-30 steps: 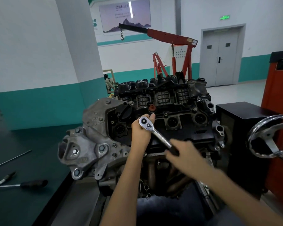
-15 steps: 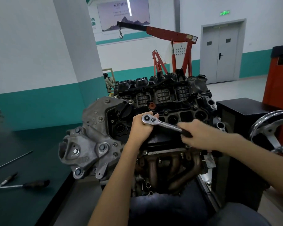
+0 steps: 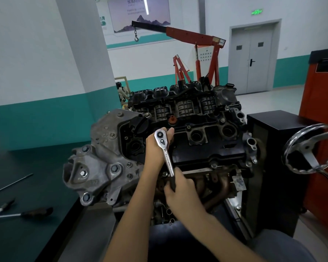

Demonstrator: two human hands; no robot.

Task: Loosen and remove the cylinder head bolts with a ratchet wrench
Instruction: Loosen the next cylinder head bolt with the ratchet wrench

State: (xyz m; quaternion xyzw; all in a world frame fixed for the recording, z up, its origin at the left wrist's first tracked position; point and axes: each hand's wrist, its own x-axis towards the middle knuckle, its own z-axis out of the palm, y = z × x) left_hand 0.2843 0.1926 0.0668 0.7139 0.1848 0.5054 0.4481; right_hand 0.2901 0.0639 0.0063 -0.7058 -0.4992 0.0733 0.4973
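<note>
A chrome ratchet wrench (image 3: 166,152) stands on the black cylinder head cover (image 3: 201,146) of the engine, head up, its handle pointing down toward me. My left hand (image 3: 155,148) wraps around the ratchet's head from behind and below, hiding the socket and the bolt under it. My right hand (image 3: 180,190) grips the black handle end in front of the exhaust manifold (image 3: 216,186). Small bolts (image 3: 214,165) show along the cover's front edge.
The grey timing cover (image 3: 102,157) sits at the engine's left. A dark bench (image 3: 27,186) on the left carries a screwdriver (image 3: 25,213) and a thin rod (image 3: 9,184). A chrome handwheel (image 3: 311,150) and black stand box (image 3: 273,148) are at right; a red hoist (image 3: 197,53) behind.
My right hand has swung the ratchet handle from pointing right, across the cover, down to pointing toward me. My left hand stayed on the ratchet head.
</note>
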